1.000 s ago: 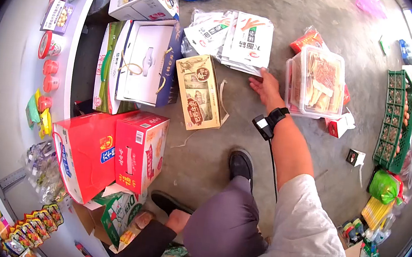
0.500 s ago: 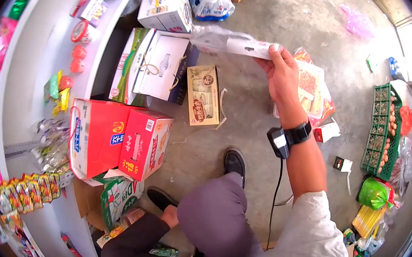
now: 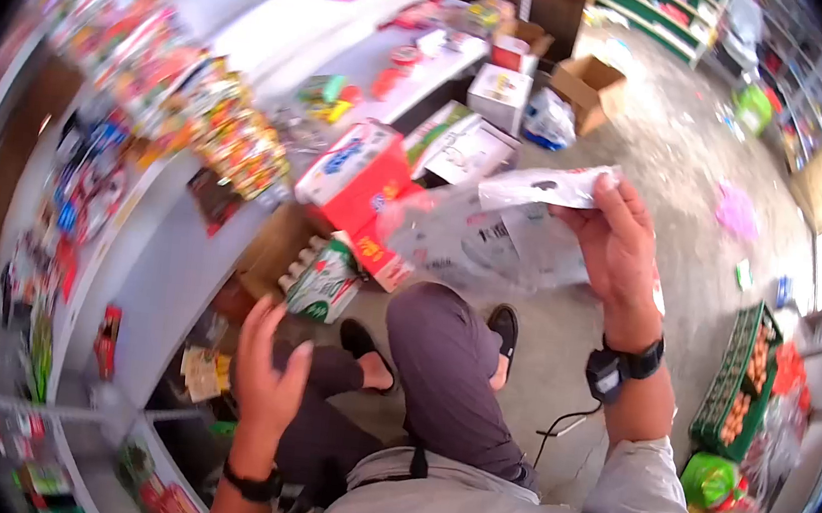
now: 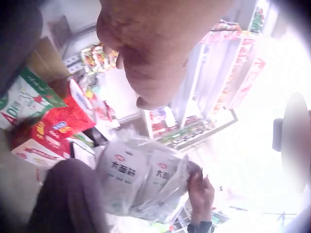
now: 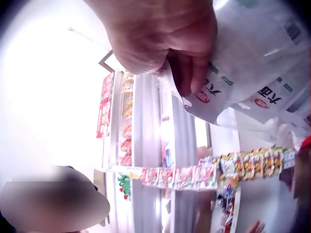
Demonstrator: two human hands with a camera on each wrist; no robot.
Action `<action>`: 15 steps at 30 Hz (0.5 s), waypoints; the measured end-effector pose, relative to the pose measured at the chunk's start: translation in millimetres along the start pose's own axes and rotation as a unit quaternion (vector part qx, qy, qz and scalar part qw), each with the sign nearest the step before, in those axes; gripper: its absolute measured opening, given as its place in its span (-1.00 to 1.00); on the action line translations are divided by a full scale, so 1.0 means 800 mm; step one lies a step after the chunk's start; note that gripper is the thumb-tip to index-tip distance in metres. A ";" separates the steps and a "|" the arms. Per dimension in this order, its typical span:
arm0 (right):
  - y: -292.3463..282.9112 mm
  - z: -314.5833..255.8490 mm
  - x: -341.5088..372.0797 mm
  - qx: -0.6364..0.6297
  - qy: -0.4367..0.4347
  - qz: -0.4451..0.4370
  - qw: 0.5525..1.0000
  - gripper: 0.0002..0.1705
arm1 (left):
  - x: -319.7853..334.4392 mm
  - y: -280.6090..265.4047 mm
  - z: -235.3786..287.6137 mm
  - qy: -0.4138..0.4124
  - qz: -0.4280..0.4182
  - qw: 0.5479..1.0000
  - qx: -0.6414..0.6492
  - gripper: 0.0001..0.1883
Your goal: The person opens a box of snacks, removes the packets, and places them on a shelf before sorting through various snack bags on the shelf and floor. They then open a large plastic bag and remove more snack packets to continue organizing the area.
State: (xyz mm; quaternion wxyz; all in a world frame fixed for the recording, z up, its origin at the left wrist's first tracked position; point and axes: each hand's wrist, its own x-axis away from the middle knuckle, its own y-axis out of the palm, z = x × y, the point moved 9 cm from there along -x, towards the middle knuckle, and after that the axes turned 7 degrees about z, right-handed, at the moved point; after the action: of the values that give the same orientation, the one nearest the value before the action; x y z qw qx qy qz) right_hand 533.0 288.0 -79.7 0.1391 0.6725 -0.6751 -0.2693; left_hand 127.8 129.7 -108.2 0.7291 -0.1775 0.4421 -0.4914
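Note:
Several white snack packets with black and green print hang together in clear plastic from my right hand. Its thumb and fingers pinch their top edge, raised in front of my knees. In the right wrist view, the fingers curl behind the edge of a packet. Seen from the left wrist, the packet fronts face the camera, with the right hand at their side. My left hand is up at the lower left, fingers spread and holding nothing, near a green and white carton.
Red gift boxes and an open white box stand beside the shelving. Strips of small snack bags hang at the left. A green crate of eggs lies at the right, and a pink bag on the floor.
My right hand went from the packets on the floor to gripping and lifting them towards me. The left hand has come up into view. The head view has swung left towards the shelves.

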 end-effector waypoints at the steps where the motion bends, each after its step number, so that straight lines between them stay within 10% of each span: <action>1: 0.038 -0.010 0.018 -0.026 0.006 -0.035 0.999 -0.70 | -0.004 -0.008 0.018 0.031 0.025 0.999 0.013 -0.38; 5: 0.155 -0.046 0.102 -0.030 0.004 -0.112 0.993 -0.65 | 0.013 -0.069 0.057 0.049 0.058 0.996 0.056 0.02; 7: 0.184 -0.057 0.135 -0.053 0.013 -0.120 0.991 -0.64 | 0.046 -0.063 0.026 -0.064 -0.081 0.980 0.167 0.07; 13: 0.233 -0.078 0.178 -0.147 0.048 -0.147 0.977 -0.68 | 0.081 -0.135 -0.015 -0.097 0.084 0.941 0.314 -0.11; 15: 0.256 -0.078 0.189 -0.153 0.075 -0.163 0.972 -0.69 | 0.086 -0.125 -0.039 -0.125 0.116 0.864 0.473 -0.51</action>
State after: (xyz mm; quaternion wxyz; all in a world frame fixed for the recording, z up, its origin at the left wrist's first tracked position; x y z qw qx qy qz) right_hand 388.1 118.2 57.6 0.2448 0.7623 -0.4949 -0.3377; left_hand 55.4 30.0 -88.2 0.8265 0.1818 0.0789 -0.5269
